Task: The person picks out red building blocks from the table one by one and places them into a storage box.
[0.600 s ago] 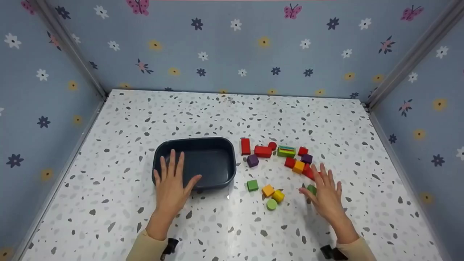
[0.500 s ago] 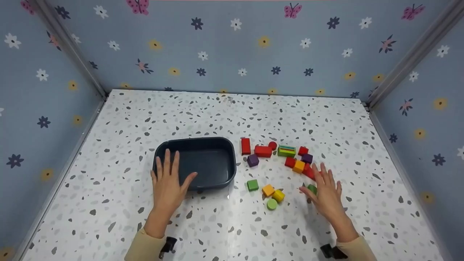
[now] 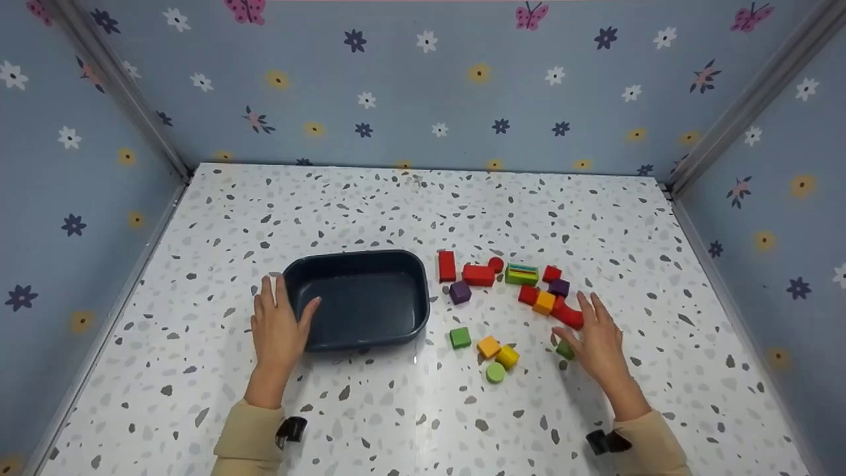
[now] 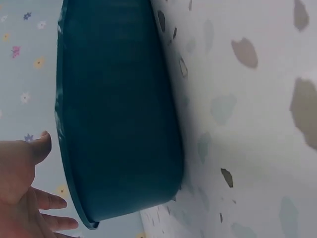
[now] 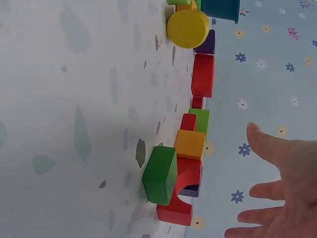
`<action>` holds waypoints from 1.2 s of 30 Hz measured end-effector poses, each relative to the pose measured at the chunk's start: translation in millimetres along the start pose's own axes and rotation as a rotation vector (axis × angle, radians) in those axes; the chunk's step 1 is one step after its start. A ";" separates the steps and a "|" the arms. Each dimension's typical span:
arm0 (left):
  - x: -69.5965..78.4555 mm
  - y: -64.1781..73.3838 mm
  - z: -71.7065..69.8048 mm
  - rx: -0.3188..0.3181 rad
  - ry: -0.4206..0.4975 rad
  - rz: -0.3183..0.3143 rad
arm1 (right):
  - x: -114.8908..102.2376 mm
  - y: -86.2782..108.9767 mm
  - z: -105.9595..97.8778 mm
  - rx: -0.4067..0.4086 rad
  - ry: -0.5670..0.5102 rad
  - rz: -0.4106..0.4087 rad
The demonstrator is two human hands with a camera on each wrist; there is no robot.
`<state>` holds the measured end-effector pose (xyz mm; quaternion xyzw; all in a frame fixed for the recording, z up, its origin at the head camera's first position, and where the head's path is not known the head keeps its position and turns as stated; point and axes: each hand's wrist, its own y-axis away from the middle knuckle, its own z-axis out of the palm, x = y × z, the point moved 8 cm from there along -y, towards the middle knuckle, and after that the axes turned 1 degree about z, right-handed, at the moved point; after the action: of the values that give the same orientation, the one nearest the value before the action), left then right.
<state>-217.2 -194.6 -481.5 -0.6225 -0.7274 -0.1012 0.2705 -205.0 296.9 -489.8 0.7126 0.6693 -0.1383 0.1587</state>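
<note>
Left of centre in the head view, a dark tub [image 3: 363,307] sits on the speckled table [image 3: 410,211]. The left hand [image 3: 274,330] is at its left end, fingers straight and thumb spread out near the rim — holding nothing. Right of centre, the right hand [image 3: 600,344] is held above the table, fingers extended and apart, also holding nothing. Near its thumb lie a green block [image 3: 565,350] and a red arch [image 3: 568,315]; an orange cube [image 3: 544,303] is just to the arch's upper left.
</note>
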 end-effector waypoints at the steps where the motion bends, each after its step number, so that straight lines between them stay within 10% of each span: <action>1: -2.5 -1.4 0.7 -0.001 0.005 -0.013 | 2.1 -1.9 1.2 -0.007 0.001 0.009; 15: -28.1 -18.8 13.9 -0.048 0.026 -0.166 | 27.3 -21.9 17.1 -0.105 -0.038 0.096; 36: -35.5 -30.4 14.9 0.098 -0.066 -0.159 | 39.1 -39.6 25.3 -0.155 -0.035 0.132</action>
<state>-247.6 -223.8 -506.6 -0.5518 -0.7872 -0.0659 0.2674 -241.5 324.2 -530.5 0.7381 0.6267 -0.0877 0.2340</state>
